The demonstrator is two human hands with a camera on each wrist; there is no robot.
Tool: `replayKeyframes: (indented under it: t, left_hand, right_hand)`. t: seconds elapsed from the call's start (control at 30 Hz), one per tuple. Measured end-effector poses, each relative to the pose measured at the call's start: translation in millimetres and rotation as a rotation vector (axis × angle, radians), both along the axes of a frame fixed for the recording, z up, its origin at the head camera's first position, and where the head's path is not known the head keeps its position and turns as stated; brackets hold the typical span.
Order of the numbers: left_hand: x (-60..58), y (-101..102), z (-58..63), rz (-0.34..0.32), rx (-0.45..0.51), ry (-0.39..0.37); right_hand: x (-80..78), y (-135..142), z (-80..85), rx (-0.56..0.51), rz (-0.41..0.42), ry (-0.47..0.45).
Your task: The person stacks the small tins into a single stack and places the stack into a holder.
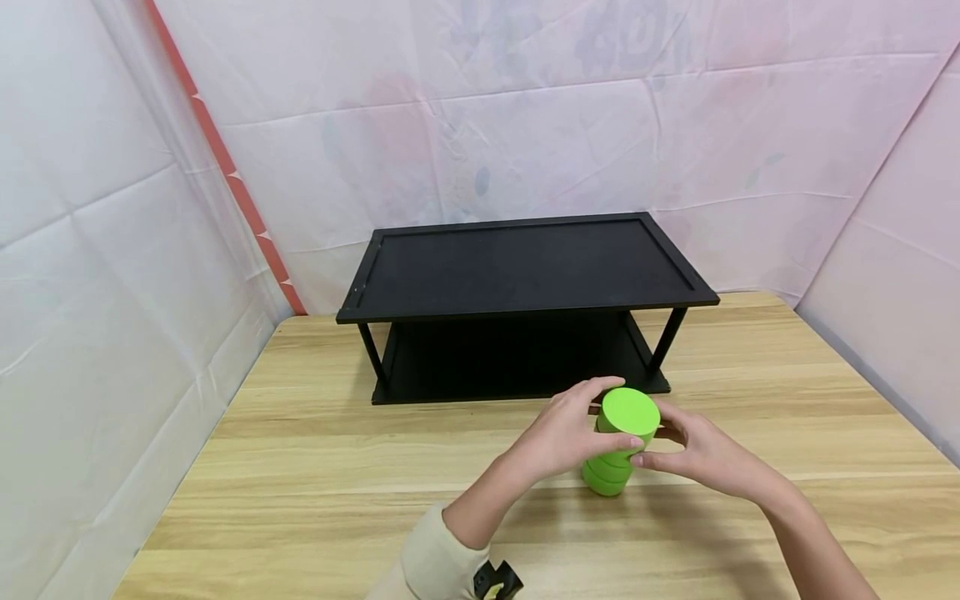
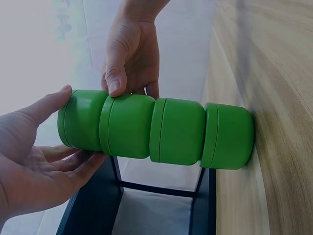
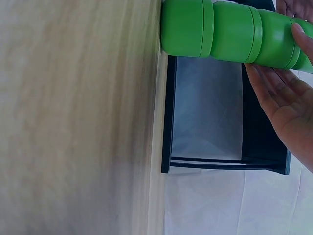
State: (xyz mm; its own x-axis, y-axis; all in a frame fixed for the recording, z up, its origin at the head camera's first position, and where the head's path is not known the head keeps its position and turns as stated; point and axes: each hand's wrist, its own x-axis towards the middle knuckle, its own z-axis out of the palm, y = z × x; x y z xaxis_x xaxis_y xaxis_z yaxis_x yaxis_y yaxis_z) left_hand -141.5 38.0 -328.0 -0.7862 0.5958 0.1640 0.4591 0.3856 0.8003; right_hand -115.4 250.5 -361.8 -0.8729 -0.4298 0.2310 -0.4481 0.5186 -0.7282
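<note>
Several green round lidded jars stand in one upright column on the table, near the shelf's front right corner. My left hand [image 1: 564,429] grips the top jar [image 1: 630,412], thumb on the near side and fingers round the far side. Just below it, my right hand [image 1: 701,454] holds the second jar [image 2: 129,126] from the right, its thumb by the lid seam. The lowest jar [image 2: 232,137] rests on the wood, and the column looks slightly uneven at the joints in the left wrist view.
A black two-level shelf [image 1: 517,267] stands at the back of the wooden table [image 1: 337,500]. White printed sheeting [image 1: 525,150] hangs behind it and along both sides. A black device [image 1: 497,579] sits at my left sleeve cuff [image 1: 442,554].
</note>
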Motion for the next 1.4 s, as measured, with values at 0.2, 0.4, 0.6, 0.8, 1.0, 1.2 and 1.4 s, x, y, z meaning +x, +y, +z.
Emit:
replayKeyframes:
  t: [0.2, 0.4, 0.6, 0.8, 1.0, 1.2, 1.4]
  left_hand:
    - [-0.1, -1.1, -0.8, -0.009, -0.011, 0.019]
    - [-1.0, -3.8, -4.1, -0.017, -0.03, 0.037]
    - [-1.3, -7.1, -11.1, -0.01, -0.048, -0.01]
    - [-2.3, -10.9, -19.4, -0.003, -0.085, -0.047]
    - [-3.5, -12.1, -27.7, -0.006, -0.113, -0.042]
    - [-6.2, -12.3, -37.5, -0.025, -0.113, -0.072]
    - [-10.6, -11.7, -47.9, -0.054, -0.123, -0.088]
  right_hand:
    - [0.5, -0.2, 0.0, 0.009, -0.005, 0.0]
    - [0.5, -0.3, 0.7, 0.011, -0.004, 0.007]
    - [0.9, -0.4, 1.6, 0.025, -0.007, 0.005]
    - [0.8, -0.1, 1.5, 0.027, -0.004, 0.004]
    - [-0.6, -0.9, -0.4, 0.009, 0.013, -0.015]
    - [-1.7, -1.3, -2.0, 0.024, 0.063, -0.069]
    - [-3.0, 1.3, -4.5, 0.082, 0.073, -0.141]
